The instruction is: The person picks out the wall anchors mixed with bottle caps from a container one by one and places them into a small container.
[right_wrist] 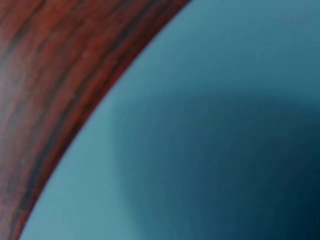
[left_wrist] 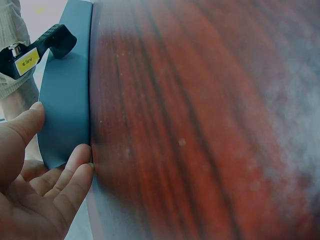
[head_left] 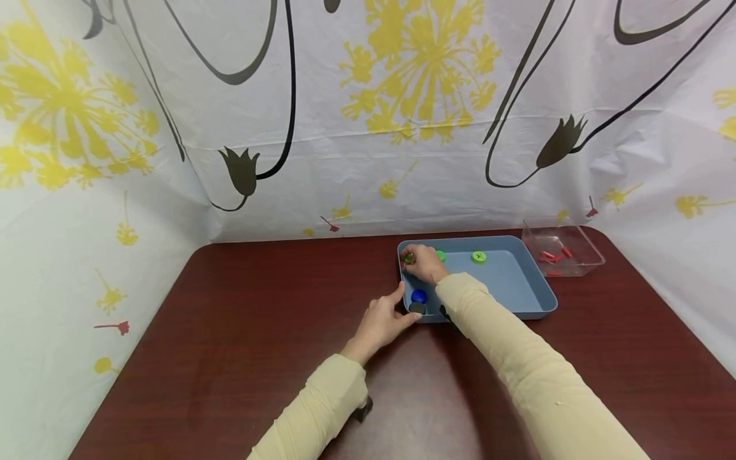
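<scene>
At the near left corner of the blue tray (head_left: 494, 281), my left hand (head_left: 379, 322) holds the corner. Its thumb and fingers lie around the tray wall (left_wrist: 65, 95) in the left wrist view. My right hand (head_left: 424, 263) reaches into the tray's far left corner, fingertips pinching a small greenish piece (head_left: 409, 258), mostly hidden. A blue round cap (head_left: 418, 296) and a dark disc (head_left: 417, 308) lie close to the left hand. Two green round caps sit toward the back, one partly behind the right hand (head_left: 441, 255), the other a green cap (head_left: 479, 257) in the open.
A clear plastic box (head_left: 583, 262) with several small red pieces (head_left: 551, 257) stands against the tray's right side. The dark red-brown wooden table (head_left: 259, 306) extends left and forward. Patterned white sheeting (head_left: 322, 128) hangs behind and at the sides.
</scene>
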`<action>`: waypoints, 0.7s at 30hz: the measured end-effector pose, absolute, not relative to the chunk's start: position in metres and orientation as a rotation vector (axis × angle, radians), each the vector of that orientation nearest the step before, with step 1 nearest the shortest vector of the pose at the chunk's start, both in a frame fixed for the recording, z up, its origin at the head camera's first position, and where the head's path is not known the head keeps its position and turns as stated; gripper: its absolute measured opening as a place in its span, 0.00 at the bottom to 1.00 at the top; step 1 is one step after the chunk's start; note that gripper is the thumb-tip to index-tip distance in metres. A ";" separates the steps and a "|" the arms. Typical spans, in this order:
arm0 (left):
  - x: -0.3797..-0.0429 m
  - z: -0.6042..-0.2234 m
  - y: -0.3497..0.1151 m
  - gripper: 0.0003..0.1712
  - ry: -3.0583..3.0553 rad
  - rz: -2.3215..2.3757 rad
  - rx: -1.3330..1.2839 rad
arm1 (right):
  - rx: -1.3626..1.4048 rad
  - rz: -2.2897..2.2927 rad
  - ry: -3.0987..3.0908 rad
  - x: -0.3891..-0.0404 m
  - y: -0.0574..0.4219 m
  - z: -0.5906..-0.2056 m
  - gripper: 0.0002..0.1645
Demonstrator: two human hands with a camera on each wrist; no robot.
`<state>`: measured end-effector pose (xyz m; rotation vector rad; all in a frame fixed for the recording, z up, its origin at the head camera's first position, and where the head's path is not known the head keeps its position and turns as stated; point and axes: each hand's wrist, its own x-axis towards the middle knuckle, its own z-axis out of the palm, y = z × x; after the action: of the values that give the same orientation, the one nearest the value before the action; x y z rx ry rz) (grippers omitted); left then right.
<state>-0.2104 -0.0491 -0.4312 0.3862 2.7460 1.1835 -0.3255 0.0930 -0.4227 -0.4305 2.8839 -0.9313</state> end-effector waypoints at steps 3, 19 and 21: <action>-0.210 -0.432 -0.049 0.43 2.745 1.185 0.386 | -0.451 -0.906 2.900 -0.325 0.094 -0.424 0.15; -0.210 -0.433 -0.048 0.43 2.754 1.191 0.388 | -0.477 -0.802 2.952 -0.325 0.092 -0.426 0.13; -0.211 -0.433 -0.048 0.43 2.753 1.191 0.386 | -0.475 -0.802 2.953 -0.325 0.092 -0.427 0.13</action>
<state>-0.2106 -0.0478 -0.4332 0.3860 2.7532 1.1909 -0.3252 0.0919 -0.4268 -0.4753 2.9528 -0.8024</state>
